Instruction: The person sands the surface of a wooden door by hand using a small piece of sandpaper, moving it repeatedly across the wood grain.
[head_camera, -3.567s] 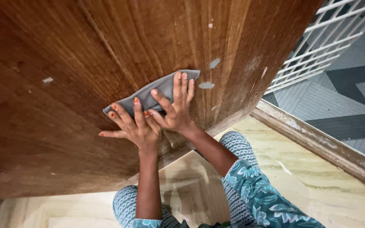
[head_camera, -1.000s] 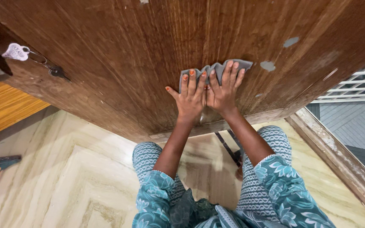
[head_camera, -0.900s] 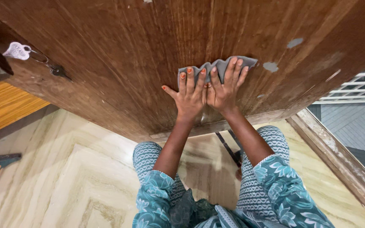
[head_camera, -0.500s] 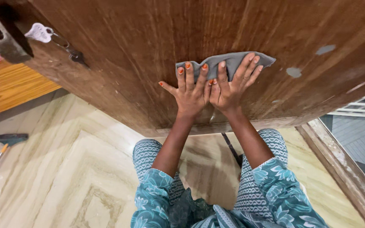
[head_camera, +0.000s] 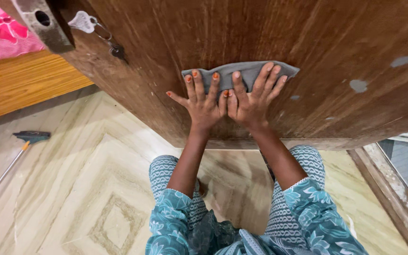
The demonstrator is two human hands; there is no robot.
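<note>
Wood fills most of the view: a large brown door (head_camera: 175, 42) with pale chipped spots, leaning over a marbled beige floor (head_camera: 86, 189). An orange wooden bed frame (head_camera: 24, 85) under pink bedding sits at upper left. A long-handled broom (head_camera: 20, 151) lies on the floor at the left edge. A grey cloth (head_camera: 246, 73) is pressed flat against the door's lower part. The left hand (head_camera: 203, 101) and right hand (head_camera: 251, 101) lie side by side, thumbs touching, fingers spread open and flat, fingertips on the cloth and palms on bare wood below it. A key with a white tag (head_camera: 83, 21) hangs from the door's lock.
</note>
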